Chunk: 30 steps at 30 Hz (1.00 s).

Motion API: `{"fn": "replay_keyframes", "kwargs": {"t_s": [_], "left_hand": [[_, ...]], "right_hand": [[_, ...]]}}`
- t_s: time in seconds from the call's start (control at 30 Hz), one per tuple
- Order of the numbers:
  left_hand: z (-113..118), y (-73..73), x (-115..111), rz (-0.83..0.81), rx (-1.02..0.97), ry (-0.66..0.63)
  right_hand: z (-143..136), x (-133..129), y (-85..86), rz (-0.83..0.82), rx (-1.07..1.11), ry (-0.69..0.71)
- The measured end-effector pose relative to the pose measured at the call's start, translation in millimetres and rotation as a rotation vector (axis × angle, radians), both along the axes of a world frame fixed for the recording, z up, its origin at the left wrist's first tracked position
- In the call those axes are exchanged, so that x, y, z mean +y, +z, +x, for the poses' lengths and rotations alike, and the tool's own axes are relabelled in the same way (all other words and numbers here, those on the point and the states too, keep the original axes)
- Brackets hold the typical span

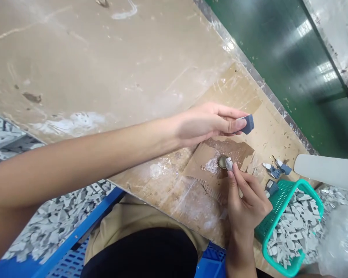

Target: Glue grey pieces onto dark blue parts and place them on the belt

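Note:
My left hand (pixel 208 122) reaches across the worn bench and pinches a small blue-grey block (pixel 247 124) between thumb and fingers. My right hand (pixel 245 199) holds a small grey piece (pixel 229 163) at its fingertips, pressed against a round metal ring (pixel 222 161) set in a torn cardboard patch (pixel 220 162). The two hands are about a hand's width apart.
Several blue-grey blocks (pixel 275 170) lie on the bench at the right. A teal basket (pixel 290 227) full of small grey parts hangs off the bench edge. A blue crate (pixel 55 227) of grey parts sits below left. A white tube (pixel 327 172) juts in from the right.

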<state>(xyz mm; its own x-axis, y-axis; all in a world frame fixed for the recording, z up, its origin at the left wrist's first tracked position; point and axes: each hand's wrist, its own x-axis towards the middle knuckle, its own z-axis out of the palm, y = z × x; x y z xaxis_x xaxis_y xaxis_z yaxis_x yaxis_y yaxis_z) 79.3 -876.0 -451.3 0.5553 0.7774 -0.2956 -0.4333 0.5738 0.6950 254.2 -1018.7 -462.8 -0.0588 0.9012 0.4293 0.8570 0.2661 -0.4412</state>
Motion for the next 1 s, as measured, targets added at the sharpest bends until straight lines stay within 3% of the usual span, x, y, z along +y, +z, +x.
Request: {"fn": "replay_keyframes", "kwargs": {"t_s": [0.37,0.63,0.87,1.0], "left_hand": [[-3,-4.0,-4,0.092,-0.072,-0.070],[-2,0.7,-6,0.091,0.127,0.007],[4,-4.4,-10,0.201,0.195,-0.057],[13,-6.3,-21,0.203,0.177,-0.092]], "right_hand": [[-4,1,-1.6,0.020,-0.060,0.020],[-5,1,-1.1,0.008,-0.022,0.031],[-4,0,6.5,0.191,0.258,-0.184],[-3,1,7.0,0.349,0.380,-0.219]]}}
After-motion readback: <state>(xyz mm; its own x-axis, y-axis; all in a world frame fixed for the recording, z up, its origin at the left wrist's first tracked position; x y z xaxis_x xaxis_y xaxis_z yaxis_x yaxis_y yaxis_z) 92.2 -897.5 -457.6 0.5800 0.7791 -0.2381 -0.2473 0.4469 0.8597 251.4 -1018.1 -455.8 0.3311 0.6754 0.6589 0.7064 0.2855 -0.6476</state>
